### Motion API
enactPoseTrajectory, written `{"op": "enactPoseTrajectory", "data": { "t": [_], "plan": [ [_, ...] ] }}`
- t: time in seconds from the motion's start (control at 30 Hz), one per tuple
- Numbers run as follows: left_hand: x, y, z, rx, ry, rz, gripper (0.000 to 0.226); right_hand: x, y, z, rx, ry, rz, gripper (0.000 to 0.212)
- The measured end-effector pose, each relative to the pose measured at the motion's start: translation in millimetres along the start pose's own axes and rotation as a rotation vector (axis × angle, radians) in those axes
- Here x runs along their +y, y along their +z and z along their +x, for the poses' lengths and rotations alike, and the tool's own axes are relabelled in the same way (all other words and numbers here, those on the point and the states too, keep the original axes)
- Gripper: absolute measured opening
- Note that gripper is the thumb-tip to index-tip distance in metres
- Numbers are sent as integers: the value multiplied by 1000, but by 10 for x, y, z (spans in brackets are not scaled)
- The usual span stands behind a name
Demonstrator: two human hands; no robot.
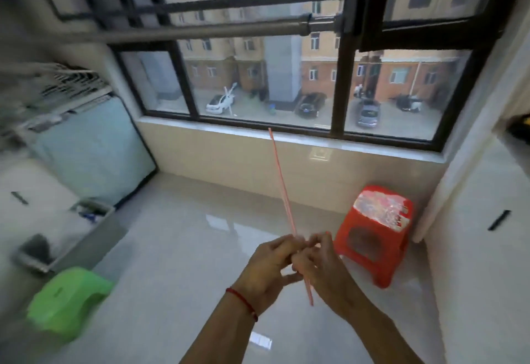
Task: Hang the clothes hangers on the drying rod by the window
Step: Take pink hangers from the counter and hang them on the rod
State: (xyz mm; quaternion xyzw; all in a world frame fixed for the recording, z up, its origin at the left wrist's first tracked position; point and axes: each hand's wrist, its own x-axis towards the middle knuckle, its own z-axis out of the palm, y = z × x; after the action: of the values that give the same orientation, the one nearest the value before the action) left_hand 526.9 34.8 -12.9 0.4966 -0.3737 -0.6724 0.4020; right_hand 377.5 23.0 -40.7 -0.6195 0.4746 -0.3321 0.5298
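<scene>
Below the drying rod (200,31), both hands, left hand (265,266) and right hand (324,269), pinch one thin pink hanger (282,188); its length points up toward the rod, well above.

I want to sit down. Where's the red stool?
In the head view, the red stool stands on the floor at the right, below the window and next to the white wall, just right of the hands holding the pink hanger.
</scene>
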Motion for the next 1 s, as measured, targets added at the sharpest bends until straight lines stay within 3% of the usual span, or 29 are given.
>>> {"op": "enactPoseTrajectory", "data": {
  "t": [0.07,0.17,0.23,0.37,0.5,0.73,1.0],
  "plan": [
    [44,-370,-219,113,15,-43,40,-122,276,106,-114,-31,-115,42],
    [75,-982,-546,341,6,-212,48,-281,696,244,-152,-46,-152,58],
    [116,-1408,-780,393,14,-306,49,-381,985,321,-154,-47,-140,59],
    [227,-2281,-1229,372,39,-398,61,-588,1652,356,-186,-114,-205,36],
    [465,-3062,-1604,375,79,-389,51,-816,2473,439,-155,-145,-248,10],
    [1144,-4135,-1899,280,195,-341,52,-1407,3510,778,-83,-219,-223,11],
    [1843,-5106,-1473,198,282,-337,81,-1614,4134,1413,-12,-289,-164,21]
  ]
}}
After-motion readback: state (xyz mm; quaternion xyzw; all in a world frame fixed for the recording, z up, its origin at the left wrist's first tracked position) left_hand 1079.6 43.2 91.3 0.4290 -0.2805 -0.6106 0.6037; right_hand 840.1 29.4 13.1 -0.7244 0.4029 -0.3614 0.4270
